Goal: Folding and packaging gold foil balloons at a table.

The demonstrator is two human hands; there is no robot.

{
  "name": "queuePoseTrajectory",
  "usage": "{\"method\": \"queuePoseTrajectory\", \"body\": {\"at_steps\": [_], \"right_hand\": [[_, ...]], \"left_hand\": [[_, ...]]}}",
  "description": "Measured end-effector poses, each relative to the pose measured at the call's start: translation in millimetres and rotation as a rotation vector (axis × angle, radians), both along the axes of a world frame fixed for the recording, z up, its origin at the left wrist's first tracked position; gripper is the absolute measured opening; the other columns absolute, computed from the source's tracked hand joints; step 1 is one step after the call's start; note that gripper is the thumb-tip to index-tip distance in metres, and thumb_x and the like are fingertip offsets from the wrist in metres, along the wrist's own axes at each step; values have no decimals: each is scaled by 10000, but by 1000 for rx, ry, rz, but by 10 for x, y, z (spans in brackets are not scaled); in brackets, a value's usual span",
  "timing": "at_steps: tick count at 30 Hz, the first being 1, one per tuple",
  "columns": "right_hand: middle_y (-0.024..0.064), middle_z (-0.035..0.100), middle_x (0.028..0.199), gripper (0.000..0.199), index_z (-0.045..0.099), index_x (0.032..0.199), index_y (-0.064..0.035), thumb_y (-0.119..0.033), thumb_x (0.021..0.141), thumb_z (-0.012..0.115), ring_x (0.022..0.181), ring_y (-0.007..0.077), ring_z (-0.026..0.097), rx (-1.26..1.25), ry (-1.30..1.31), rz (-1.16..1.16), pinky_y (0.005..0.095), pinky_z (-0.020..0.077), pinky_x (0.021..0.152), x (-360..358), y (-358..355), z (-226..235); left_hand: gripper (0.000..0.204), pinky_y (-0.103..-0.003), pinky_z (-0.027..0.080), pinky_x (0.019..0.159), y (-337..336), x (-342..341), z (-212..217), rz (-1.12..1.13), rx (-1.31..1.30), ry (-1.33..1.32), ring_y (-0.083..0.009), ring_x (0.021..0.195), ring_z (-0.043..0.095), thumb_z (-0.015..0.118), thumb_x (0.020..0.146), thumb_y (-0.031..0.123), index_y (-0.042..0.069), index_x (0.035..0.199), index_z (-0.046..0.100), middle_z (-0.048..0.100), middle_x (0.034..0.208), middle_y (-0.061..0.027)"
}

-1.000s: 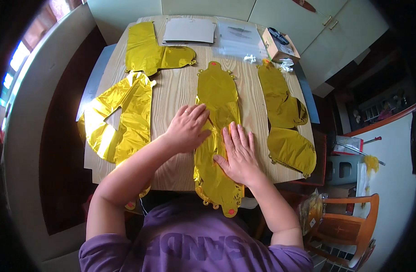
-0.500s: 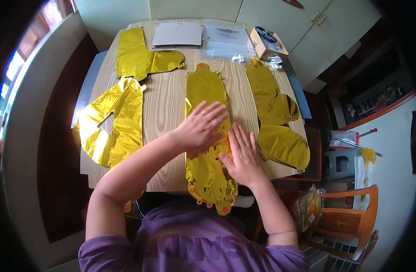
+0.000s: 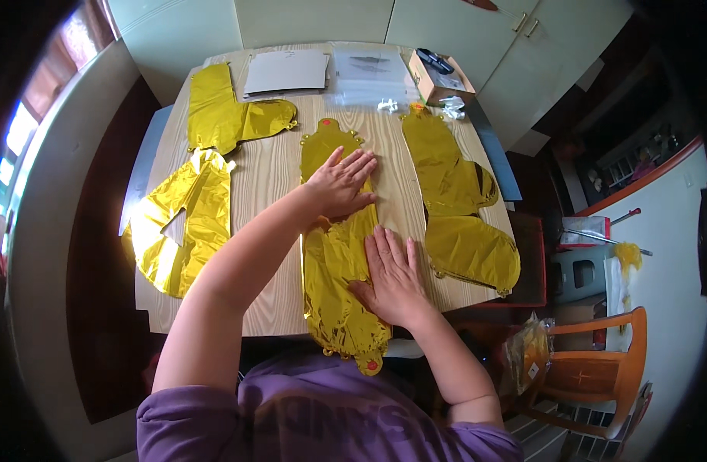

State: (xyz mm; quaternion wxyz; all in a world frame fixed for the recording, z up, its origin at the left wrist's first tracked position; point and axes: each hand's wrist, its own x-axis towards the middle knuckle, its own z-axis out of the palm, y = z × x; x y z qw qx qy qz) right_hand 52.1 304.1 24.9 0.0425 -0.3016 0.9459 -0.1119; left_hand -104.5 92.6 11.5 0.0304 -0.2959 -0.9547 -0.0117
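A flat gold foil balloon (image 3: 334, 269) lies lengthwise in front of me, its near end hanging past the table's edge. Small tabs line both ends, each end bearing a red spot. My left hand (image 3: 343, 183) rests flat on its upper half, fingers stretched out. Lower down, my right hand (image 3: 393, 277) presses on the balloon's right edge with open fingers, partly on the wood. The foil near me is wrinkled; part of it is hidden beneath my hands.
On the left of the wooden table (image 3: 269, 169) lie an L-shaped gold balloon (image 3: 215, 108) and a crumpled one (image 3: 196, 231). Another gold balloon (image 3: 446, 177) lies right. At the back are grey sheets (image 3: 286, 73), clear plastic bags (image 3: 369, 77) and a box (image 3: 446, 81). A chair (image 3: 600, 369) stands right.
My left hand has slid away from me along the balloon, and the right hand now lies lower on its edge. The whole view has shifted slightly.
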Motion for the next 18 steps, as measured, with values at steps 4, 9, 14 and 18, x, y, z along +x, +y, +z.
{"method": "queuePoseTrajectory", "body": {"at_steps": [4,9,14,18], "right_hand": [[256,157,1657,872,227,1562,71,-559,1005,456,1560,365,97,-9,13,6,577,11,1239,-10,-22,-40],[268,230,1625,855,280,1536,71,-525,979,536,1532,398,168,-35,14,-10,583,82,1227,-36,-5,24],[239,489,1490,589,516,1433,-5,-388,993,595,1431,354,412,-169,-309,-22,516,261,1209,-619,-192,633],[202,703,1177,360,698,1177,-23,-280,925,691,1033,333,705,-487,-121,-1,424,564,907,-2107,-625,611]], "left_hand": [[783,-507,63,1262,-108,274,71,150,250,117,-310,1557,156,356,1041,554,36,1605,193,200,1673,-165],[871,-530,117,1247,-370,1329,78,102,284,-29,-379,1541,181,454,990,596,-21,1571,252,223,1647,-236],[885,-540,128,1240,-555,1581,17,90,229,-46,-409,1523,220,433,990,608,-63,1546,280,270,1614,-280],[904,-527,115,1245,-519,1470,-31,99,196,-31,-395,1530,208,394,989,636,-62,1550,273,264,1623,-267]]}}
